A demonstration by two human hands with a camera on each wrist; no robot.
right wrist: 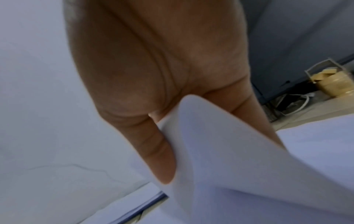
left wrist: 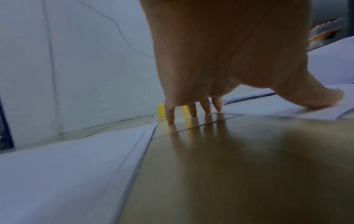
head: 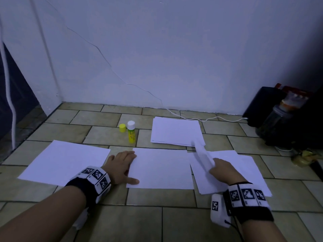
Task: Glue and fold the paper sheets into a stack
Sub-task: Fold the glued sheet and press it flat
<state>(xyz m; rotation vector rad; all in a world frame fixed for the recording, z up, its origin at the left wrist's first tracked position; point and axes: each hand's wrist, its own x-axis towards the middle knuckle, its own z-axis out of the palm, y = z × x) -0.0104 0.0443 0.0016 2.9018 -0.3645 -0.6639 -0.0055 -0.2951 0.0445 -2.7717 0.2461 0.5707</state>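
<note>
Several white sheets lie on the tiled floor. My left hand [head: 122, 167] rests flat with straight fingers at the left edge of the middle sheet [head: 162, 168], thumb on the paper [left wrist: 325, 100]. My right hand [head: 221, 170] pinches the lifted, curled edge of the right sheet [head: 203, 155] between thumb and fingers; the same sheet [right wrist: 220, 151] bends over in the right wrist view. Under it lies another sheet [head: 244, 168]. A left sheet [head: 66, 161] lies flat. A paper stack [head: 176, 131] sits behind. The glue stick [head: 131, 132] stands uncapped beside its yellow cap [head: 122, 128].
A white wall rises behind the floor, with a white cable [head: 206, 119] along its base. Dark containers and a jar [head: 274, 123] stand at the right. A yellowish tape roll [right wrist: 337, 84] shows in the right wrist view.
</note>
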